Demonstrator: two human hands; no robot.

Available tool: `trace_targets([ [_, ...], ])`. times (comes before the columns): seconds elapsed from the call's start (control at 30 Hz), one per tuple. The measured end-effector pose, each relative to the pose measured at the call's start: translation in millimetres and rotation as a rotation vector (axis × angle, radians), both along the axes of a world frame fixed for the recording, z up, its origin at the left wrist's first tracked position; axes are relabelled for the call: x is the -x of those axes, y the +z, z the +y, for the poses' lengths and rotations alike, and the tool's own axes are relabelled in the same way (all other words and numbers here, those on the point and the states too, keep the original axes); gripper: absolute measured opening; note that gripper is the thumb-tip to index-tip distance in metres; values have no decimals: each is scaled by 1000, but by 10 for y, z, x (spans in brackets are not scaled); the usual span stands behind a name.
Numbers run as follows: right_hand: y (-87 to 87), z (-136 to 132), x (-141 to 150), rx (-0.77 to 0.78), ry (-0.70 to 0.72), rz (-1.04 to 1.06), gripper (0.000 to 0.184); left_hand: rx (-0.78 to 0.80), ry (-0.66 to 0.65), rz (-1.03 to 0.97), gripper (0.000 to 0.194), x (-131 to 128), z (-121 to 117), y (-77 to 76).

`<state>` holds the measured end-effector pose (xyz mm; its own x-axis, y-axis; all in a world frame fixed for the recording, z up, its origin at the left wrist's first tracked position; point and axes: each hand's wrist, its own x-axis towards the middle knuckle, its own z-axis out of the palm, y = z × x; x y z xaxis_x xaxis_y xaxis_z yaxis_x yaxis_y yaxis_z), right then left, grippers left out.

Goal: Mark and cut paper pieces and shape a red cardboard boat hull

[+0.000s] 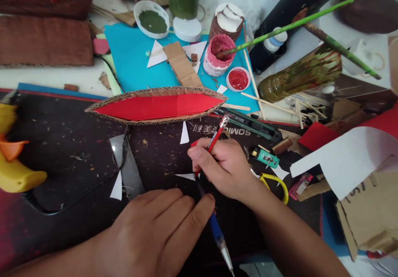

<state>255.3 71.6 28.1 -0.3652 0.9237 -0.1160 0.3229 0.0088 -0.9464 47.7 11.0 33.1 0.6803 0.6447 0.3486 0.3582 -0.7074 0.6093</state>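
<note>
My right hand [222, 165] is closed round a red pencil [217, 138], its eraser end up and its lower end at a small white paper triangle [185, 176]. A bit of red ridged material [194, 143] shows by the fingertips. My left hand [161, 227] is closed, back up, its fingers over a slim blue pen [215, 227] that slants towards me; its grip is partly hidden. The pen's far end meets the pencil tip. Beyond both hands lies a boat-shaped cardboard piece [161, 106] with a red inside. Another white scrap [184, 133] lies just below it.
A yellow glue gun [18, 177] with a cord lies left. A green utility knife [251, 125], a teal lighter [265, 157] and yellow-handled scissors [284, 190] lie right. Behind stand a pink paint jar [214, 63] with a green stick and a green-stained bottle [298, 76].
</note>
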Motion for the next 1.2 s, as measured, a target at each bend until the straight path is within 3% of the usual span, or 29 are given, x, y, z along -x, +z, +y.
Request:
trace_targets([
  [0.4,-3,-17,5,1,70,-97,52,2,16,0,43,7,-9,-4],
  [1.2,-13,-17,-28,-50,11,-46,47,-6,6,-9,40,-11,71,30],
])
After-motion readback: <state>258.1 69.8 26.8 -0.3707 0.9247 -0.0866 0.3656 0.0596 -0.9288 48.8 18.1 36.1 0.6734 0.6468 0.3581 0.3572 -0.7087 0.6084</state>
